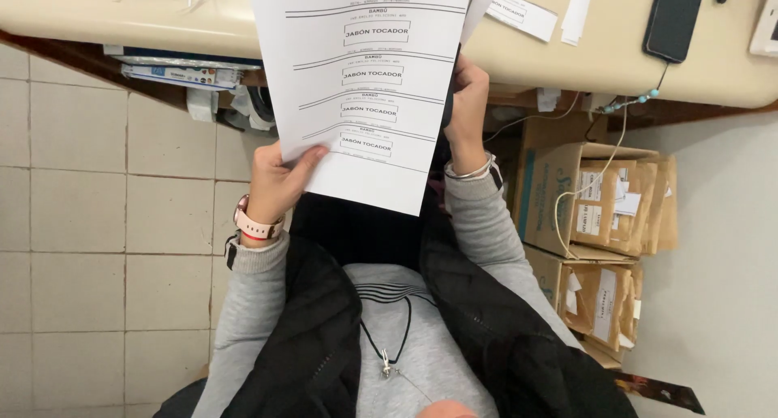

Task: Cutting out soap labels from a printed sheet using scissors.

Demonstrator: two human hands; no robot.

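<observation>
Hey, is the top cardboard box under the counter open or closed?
Open. The top cardboard box has its flaps spread, and brown envelopes with white labels stand exposed inside it.

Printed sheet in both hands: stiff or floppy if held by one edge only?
Probably floppy: the sheet is thin paper, and stays flat here with the left hand and the right hand pinching opposite edges. It likely weighs very little. Another sheet's edge shows behind it at top right, so the two may slide apart.
</observation>
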